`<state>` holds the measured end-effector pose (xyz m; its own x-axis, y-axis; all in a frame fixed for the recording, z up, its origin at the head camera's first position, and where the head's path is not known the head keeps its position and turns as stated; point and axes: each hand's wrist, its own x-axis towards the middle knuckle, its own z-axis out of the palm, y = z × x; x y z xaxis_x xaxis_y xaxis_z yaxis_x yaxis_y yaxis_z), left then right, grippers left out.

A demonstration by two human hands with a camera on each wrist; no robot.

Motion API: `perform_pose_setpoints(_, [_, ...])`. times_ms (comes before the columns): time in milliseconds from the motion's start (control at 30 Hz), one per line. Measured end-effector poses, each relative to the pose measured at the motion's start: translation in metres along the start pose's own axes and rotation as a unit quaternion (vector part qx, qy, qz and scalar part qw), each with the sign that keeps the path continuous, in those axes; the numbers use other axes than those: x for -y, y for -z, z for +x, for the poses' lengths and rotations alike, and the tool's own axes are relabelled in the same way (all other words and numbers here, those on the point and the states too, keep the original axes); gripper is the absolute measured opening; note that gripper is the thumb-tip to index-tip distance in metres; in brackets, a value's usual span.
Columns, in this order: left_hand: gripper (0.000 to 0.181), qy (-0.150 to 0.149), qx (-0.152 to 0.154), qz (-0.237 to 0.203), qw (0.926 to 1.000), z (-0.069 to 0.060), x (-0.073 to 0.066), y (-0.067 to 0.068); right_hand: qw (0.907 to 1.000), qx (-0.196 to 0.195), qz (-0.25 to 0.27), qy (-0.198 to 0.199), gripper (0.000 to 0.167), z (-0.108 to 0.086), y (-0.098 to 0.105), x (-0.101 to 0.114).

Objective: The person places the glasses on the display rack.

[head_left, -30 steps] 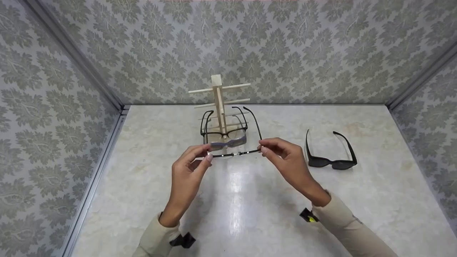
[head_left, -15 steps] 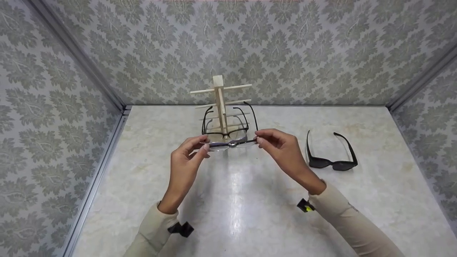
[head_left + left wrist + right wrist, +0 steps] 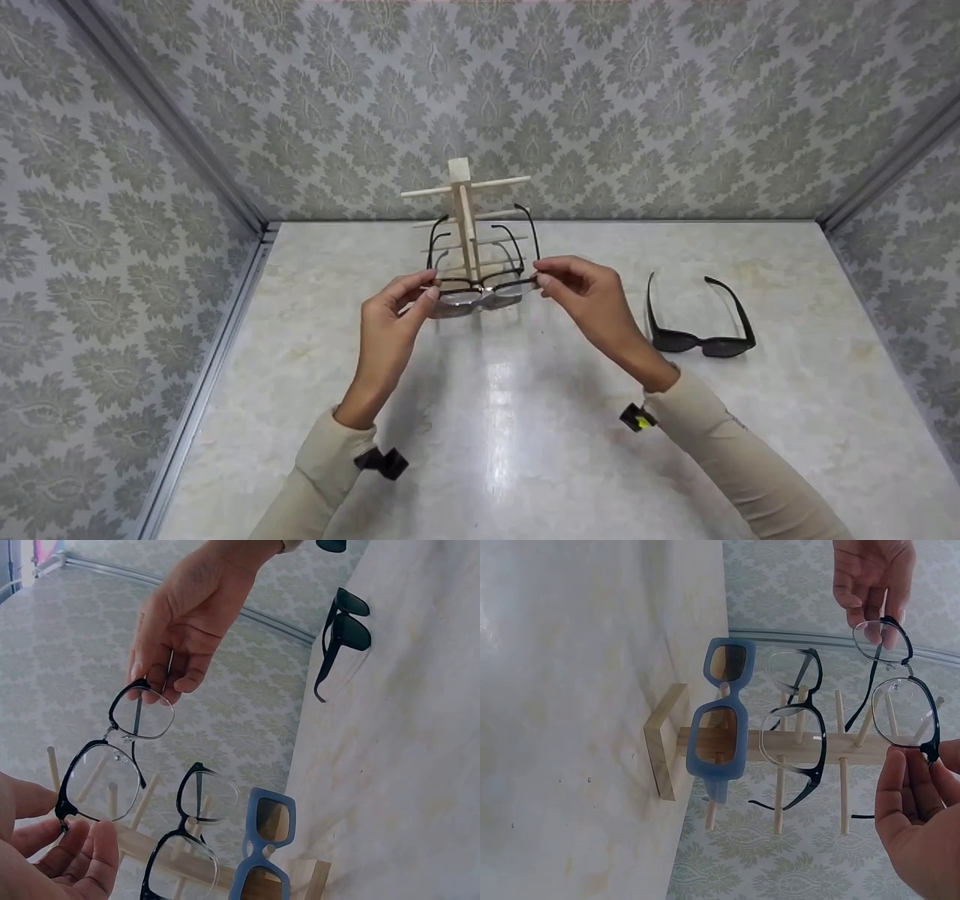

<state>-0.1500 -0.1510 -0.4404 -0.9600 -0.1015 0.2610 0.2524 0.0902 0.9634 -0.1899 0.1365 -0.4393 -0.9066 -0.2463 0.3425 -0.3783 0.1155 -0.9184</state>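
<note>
Black-topped, clear-lens eyeglasses (image 3: 514, 284) are held up level in front of a wooden display stand (image 3: 459, 174), their temples pointing toward it. My left hand (image 3: 394, 307) pinches one end of the frame between thumb and fingers. At the opposite end, my right hand (image 3: 589, 304) pinches the other hinge corner. Lower on the stand, the right wrist view shows another pair of black-topped eyeglasses (image 3: 820, 720) and, below that, blue-framed sunglasses (image 3: 739, 697), both resting on pegs. The held pair is at a higher peg level; whether it touches a peg cannot be told.
Black sunglasses (image 3: 701, 345) lie with temples spread on the marbled table (image 3: 787, 435), right of my right hand. Bare wooden pegs (image 3: 502, 182) stick out near the stand's top. Patterned wall panels (image 3: 540, 97) enclose the back and sides.
Both hands have moved forward and slightly up, carrying the eyeglasses from in front of the lower pairs to closer against the stand. The black sunglasses on the table have stayed put.
</note>
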Motion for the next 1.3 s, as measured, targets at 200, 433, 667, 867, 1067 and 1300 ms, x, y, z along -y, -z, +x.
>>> perform_pose_setpoints(200, [0.027, -0.008, -0.003, 0.007, 0.9999, 0.002, -0.004, 0.001, 0.9999, 0.004, 0.003, 0.012, 0.023, 0.004, 0.000, 0.001])
perform_pose_setpoints(433, [0.027, -0.013, -0.008, 0.003, 0.9999, 0.010, -0.005, 0.002, 0.9999, 0.003, 0.013, 0.009, 0.022, 0.011, -0.002, 0.001])
perform_pose_setpoints(667, [0.027, -0.015, -0.009, 0.005, 0.9998, 0.019, -0.005, 0.003, 0.9998, -0.002, 0.018, 0.004, 0.021, 0.019, -0.005, 0.000])
perform_pose_setpoints(867, [0.028, -0.014, -0.012, 0.010, 0.9998, 0.026, -0.003, 0.005, 0.9995, 0.002, 0.031, 0.001, 0.022, 0.027, -0.007, -0.002])
perform_pose_setpoints(1067, [0.028, -0.004, -0.011, 0.007, 0.9999, 0.032, -0.001, 0.007, 0.9993, 0.003, 0.038, -0.006, 0.025, 0.033, -0.010, -0.005])
perform_pose_setpoints(1300, [0.027, 0.012, -0.015, -0.005, 0.9998, 0.039, 0.002, 0.009, 0.9992, 0.006, 0.037, -0.011, 0.025, 0.038, -0.012, -0.007])
